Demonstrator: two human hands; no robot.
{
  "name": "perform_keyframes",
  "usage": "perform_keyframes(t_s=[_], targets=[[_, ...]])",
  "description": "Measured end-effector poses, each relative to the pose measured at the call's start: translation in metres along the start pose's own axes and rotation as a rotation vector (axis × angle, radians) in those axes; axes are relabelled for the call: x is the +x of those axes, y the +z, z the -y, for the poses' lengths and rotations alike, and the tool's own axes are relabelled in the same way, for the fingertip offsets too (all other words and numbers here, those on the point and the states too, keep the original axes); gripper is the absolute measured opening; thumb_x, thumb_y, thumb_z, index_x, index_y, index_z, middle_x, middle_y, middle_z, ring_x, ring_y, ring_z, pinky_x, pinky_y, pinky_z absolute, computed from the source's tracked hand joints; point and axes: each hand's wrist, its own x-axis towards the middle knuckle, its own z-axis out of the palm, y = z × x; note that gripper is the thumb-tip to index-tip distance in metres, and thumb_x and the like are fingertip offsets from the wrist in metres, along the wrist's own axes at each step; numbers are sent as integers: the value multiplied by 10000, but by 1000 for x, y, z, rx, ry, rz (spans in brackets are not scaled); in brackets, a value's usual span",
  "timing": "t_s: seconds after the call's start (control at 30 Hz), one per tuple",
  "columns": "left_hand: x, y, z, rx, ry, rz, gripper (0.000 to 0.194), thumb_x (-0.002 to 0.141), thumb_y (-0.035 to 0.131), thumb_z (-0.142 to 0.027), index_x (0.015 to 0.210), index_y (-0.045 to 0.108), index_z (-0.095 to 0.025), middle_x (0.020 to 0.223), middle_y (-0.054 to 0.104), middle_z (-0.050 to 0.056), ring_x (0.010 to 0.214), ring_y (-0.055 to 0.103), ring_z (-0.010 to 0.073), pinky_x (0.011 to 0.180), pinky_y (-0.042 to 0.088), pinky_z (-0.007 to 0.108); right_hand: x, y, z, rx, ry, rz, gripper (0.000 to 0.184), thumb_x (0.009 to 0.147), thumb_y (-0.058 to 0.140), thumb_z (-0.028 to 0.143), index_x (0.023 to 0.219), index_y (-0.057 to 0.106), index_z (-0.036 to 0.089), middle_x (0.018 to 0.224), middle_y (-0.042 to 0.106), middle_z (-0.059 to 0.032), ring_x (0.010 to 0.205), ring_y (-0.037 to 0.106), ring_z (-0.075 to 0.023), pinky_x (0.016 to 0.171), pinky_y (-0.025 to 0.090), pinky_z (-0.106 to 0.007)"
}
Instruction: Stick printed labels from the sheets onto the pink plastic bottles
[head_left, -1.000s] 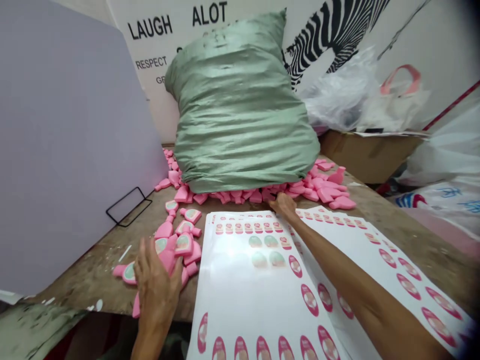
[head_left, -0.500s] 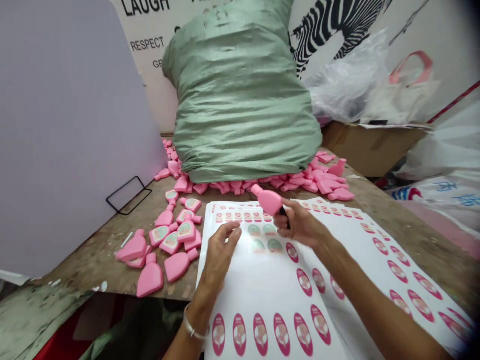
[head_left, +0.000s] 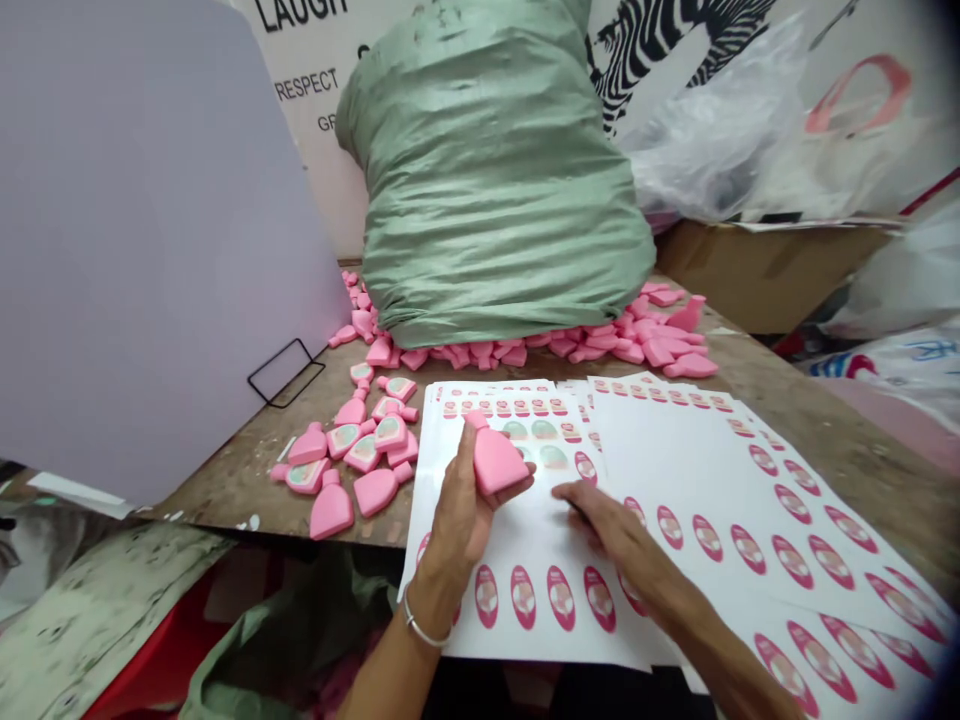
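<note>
A pink toy bottle lies in my left hand, plain side up, with its neck toward the thumb. The fingers reach under it and the thumb rests by the neck. My right hand is just right of it, over the sticker sheet, fingers curled round a thin black object that is mostly hidden. On that sheet are green-and-white labels near the top and pink oval stickers along the bottom. Left of the sheet lie several pink bottles, some with a label on the face.
A large green sack stands at the back, with a heap of pink bottles along its base. More sticker sheets spread to the right. A grey-white panel and black wire stand are at left; a cardboard box sits back right.
The pink bottle has passed from my right hand to my left, which now holds it. My right hand has moved down and right, still with the black object. The view has shifted slightly.
</note>
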Motion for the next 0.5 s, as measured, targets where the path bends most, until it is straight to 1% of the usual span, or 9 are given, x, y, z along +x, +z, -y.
perform_keyframes(t_s=[0.07, 0.13, 0.17, 0.23, 0.33, 0.43, 0.5], targets=[[4, -4, 0, 41, -108, -19, 475, 875, 512, -535, 993, 623, -88, 817, 646, 97, 706, 662, 207, 668, 581, 381, 11, -18, -8, -230, -83, -196, 386, 882, 426, 583, 944, 590, 240, 829, 594, -29, 707, 510, -172, 641, 414, -298], [6, -8, 4, 85, -155, -25, 463, 893, 486, -512, 1000, 615, -81, 829, 646, 110, 677, 651, 198, 638, 587, 384, 25, -31, -14, -406, -133, -290, 327, 883, 439, 540, 924, 570, 244, 818, 620, -24, 693, 531, -178, 654, 417, -312], [7, -9, 6, 114, -151, -23, 429, 889, 506, -488, 991, 612, -85, 842, 646, 111, 671, 645, 190, 632, 589, 377, 33, -35, -16, -482, -159, -308, 292, 878, 455, 514, 903, 565, 244, 814, 627, -23, 698, 540, -181, 661, 416, -316], [8, -11, 11, 191, -95, -5, 374, 864, 564, -449, 972, 604, -93, 870, 645, 113, 678, 635, 179, 624, 588, 352, 47, -36, -17, -614, -224, -334, 237, 872, 475, 463, 867, 565, 244, 831, 634, -34, 751, 553, -197, 688, 413, -327], [10, -12, 15, 307, -1, 54, 403, 836, 595, -478, 966, 596, -97, 911, 641, 125, 682, 616, 164, 594, 577, 306, 64, -30, -18, -760, -358, -352, 184, 880, 481, 396, 847, 573, 240, 831, 638, -49, 803, 542, -220, 713, 398, -347], [14, -10, 19, 379, 9, 113, 458, 834, 567, -540, 959, 593, -99, 944, 627, 129, 655, 592, 143, 561, 563, 283, 75, -28, -20, -880, -502, -401, 143, 888, 492, 334, 836, 576, 230, 836, 660, -55, 812, 525, -229, 733, 366, -363], [19, -6, 24, 401, -2, 117, 478, 830, 557, -566, 953, 588, -105, 952, 606, 120, 653, 593, 141, 556, 558, 283, 80, -31, -22, -952, -551, -435, 132, 889, 501, 310, 830, 580, 222, 832, 668, -56, 805, 517, -229, 728, 342, -363]])
